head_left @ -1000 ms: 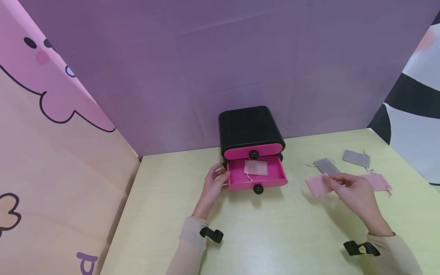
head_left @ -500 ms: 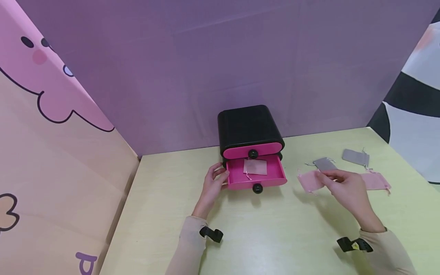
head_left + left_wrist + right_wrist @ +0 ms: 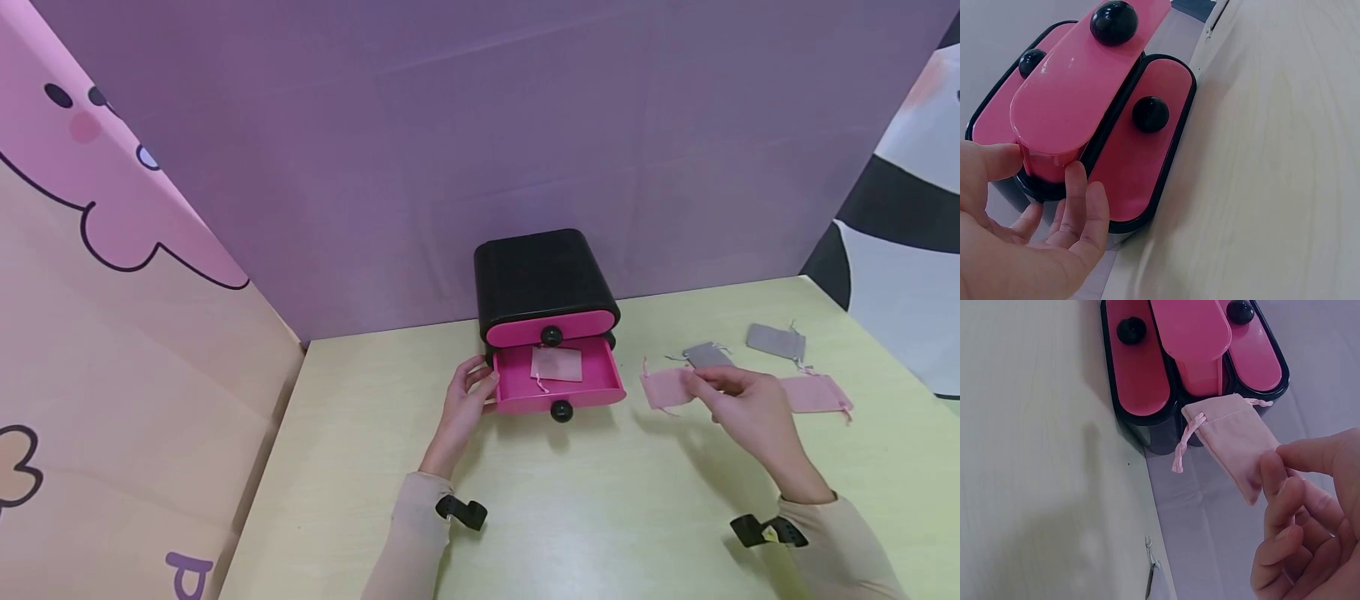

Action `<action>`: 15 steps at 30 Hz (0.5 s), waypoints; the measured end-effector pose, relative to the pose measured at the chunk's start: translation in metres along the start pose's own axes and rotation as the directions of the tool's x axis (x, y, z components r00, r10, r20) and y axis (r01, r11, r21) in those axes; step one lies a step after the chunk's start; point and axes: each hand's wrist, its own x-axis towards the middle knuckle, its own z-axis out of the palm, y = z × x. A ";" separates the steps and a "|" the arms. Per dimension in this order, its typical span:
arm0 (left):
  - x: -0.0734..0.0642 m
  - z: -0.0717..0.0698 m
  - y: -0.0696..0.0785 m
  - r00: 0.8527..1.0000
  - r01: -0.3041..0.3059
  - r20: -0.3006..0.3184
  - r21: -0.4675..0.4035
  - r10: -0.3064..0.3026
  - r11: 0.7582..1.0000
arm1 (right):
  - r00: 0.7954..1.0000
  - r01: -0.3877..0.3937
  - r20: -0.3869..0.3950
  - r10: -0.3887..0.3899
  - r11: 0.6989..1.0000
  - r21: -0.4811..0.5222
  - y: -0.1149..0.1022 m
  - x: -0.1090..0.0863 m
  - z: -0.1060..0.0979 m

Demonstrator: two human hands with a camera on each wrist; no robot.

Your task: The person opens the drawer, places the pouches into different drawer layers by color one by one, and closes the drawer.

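My right hand pinches a pink drawstring pouch between thumb and forefinger, above the table right of the black cabinet. In the right wrist view the pouch has its corded mouth turned towards the cabinet. The cabinet's middle pink drawer is pulled out, and a pale pink pouch lies inside it. My left hand holds this drawer's left side. In the left wrist view the thumb is on one side of the drawer and the fingertips on another.
Two grey pouches and another pink pouch lie on the pale wooden table, right of the cabinet. The upper drawer and the bottom drawer are pushed in. A purple cloth wall stands behind.
My right hand has moved left with the pink pouch, coming nearer the pulled-out drawer. The left hand and the drawer have stayed in place.
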 end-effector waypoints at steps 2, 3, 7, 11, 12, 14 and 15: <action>0.000 0.000 0.000 1.000 0.000 0.001 0.003 0.000 1.000 | 1.000 0.004 0.004 -0.004 1.000 -0.005 -0.001 0.000 0.000; 0.000 0.000 0.000 1.000 0.000 0.001 0.003 0.000 1.000 | 1.000 0.009 0.005 -0.009 1.000 -0.009 -0.001 0.000 0.000; 0.000 0.000 -0.001 1.000 -0.002 0.001 0.003 0.002 1.000 | 0.999 0.035 0.002 -0.035 0.999 -0.020 -0.005 0.001 0.000; 0.000 0.001 -0.001 1.000 -0.002 -0.002 0.005 0.002 1.000 | 0.999 0.043 0.004 -0.043 0.999 -0.018 -0.011 0.002 -0.001; 0.000 0.001 0.000 1.000 0.000 -0.003 0.005 0.000 1.000 | 0.999 0.042 0.003 -0.042 0.999 -0.013 -0.013 0.003 -0.002; 0.000 0.001 -0.001 1.000 -0.002 -0.002 0.006 0.002 1.000 | 0.999 0.042 -0.001 -0.042 0.999 -0.004 -0.015 0.003 -0.002; 0.000 0.001 -0.001 1.000 -0.002 -0.001 0.004 0.002 1.000 | 0.999 0.043 -0.005 -0.043 0.999 -0.001 -0.017 0.003 -0.002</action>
